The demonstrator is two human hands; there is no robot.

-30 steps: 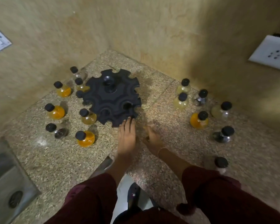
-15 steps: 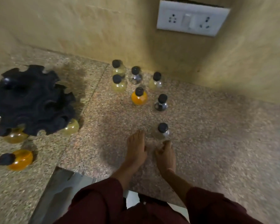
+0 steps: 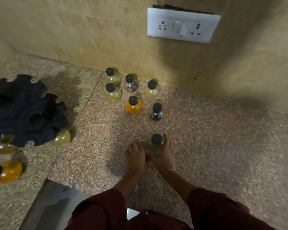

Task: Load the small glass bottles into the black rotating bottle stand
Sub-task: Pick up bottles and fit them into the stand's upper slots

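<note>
The black rotating bottle stand [image 3: 23, 110] sits at the left edge on the speckled stone counter [image 3: 214, 146]. A pale yellow bottle [image 3: 61, 138] shows under its rim. Several small black-capped glass bottles stand near the back wall, among them an orange one [image 3: 133, 105] and a dark one [image 3: 156, 112]. Closest to me is a clear bottle [image 3: 156, 139]. My right hand [image 3: 164, 157] wraps around its right side and base. My left hand [image 3: 135, 155] lies flat on the counter, fingers apart, touching the bottle's left side.
An orange bottle [image 3: 8, 171] lies tilted at the lower left, in front of the stand. A white wall socket [image 3: 183, 25] hangs above the bottles. Walls meet in a corner at the right. A steel sink edge [image 3: 53, 205] lies at the bottom left.
The view has swung right, away from the stand. Both hands have moved from the stand's front edge to the nearest clear bottle, and my right hand has closed around it.
</note>
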